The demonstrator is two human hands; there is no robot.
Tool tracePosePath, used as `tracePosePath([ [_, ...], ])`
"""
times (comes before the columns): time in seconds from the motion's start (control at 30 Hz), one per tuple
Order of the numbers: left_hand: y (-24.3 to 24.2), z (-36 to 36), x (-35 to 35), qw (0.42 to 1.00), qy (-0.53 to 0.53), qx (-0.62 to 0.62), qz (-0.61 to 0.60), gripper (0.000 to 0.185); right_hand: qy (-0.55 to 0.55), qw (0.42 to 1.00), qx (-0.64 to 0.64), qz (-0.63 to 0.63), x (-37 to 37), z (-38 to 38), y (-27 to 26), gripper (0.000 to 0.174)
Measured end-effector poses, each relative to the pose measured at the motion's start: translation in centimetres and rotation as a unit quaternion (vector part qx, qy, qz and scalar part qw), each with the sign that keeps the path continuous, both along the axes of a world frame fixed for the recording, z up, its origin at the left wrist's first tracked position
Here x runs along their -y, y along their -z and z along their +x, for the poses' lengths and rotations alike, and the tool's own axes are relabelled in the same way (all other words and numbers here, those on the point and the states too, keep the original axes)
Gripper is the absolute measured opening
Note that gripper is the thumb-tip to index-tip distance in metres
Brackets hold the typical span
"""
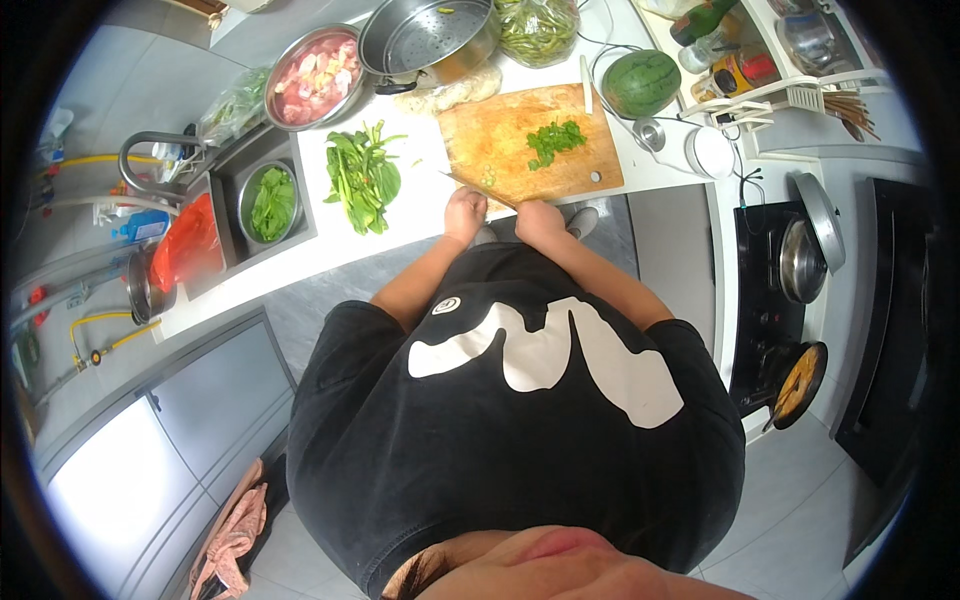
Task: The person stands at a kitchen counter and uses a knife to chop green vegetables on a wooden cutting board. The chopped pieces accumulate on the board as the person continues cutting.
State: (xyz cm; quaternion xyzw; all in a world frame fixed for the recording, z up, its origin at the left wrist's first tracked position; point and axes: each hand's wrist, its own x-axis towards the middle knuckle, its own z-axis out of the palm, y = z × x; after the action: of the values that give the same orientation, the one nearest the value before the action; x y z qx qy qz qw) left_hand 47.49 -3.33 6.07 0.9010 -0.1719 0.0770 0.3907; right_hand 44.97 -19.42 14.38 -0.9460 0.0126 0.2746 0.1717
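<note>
My right hand (538,221) is closed around the handle of a kitchen knife (480,190) at the near edge of the wooden cutting board (495,131). The blade slants up and left past my left hand (465,214). That hand is curled close to the blade, and whether it pinches anything is hidden. Chopped green leaves (555,142) lie in a heap on the board's right half. A few pale green bits (489,181) sit near the blade. To the left, a pile of leafy greens (364,178) rests on the white countertop (315,161).
A metal bowl of raw meat (311,79), a large steamer pot (427,45), a bag of green beans (536,30) and a watermelon (641,84) stand behind the board. Left is a sink (259,142) holding a bowl of leaves (271,206). Right is a cooktop (765,315) with pans.
</note>
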Motion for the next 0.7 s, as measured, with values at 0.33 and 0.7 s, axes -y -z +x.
tracePosePath([
  [0.33, 0.6, 0.0, -0.2, 1.000, 0.000, 0.005, -0.006, 0.010, -0.007, 1.000, -0.001, 0.012, -0.5, 1.0, 1.6, 0.019],
  [0.7, -2.3, -0.3, -1.4, 0.998, 0.015, -0.014, 0.066, 0.010, 0.007, 1.000, -0.003, 0.027, -0.8, 1.4, 1.8, 0.024],
])
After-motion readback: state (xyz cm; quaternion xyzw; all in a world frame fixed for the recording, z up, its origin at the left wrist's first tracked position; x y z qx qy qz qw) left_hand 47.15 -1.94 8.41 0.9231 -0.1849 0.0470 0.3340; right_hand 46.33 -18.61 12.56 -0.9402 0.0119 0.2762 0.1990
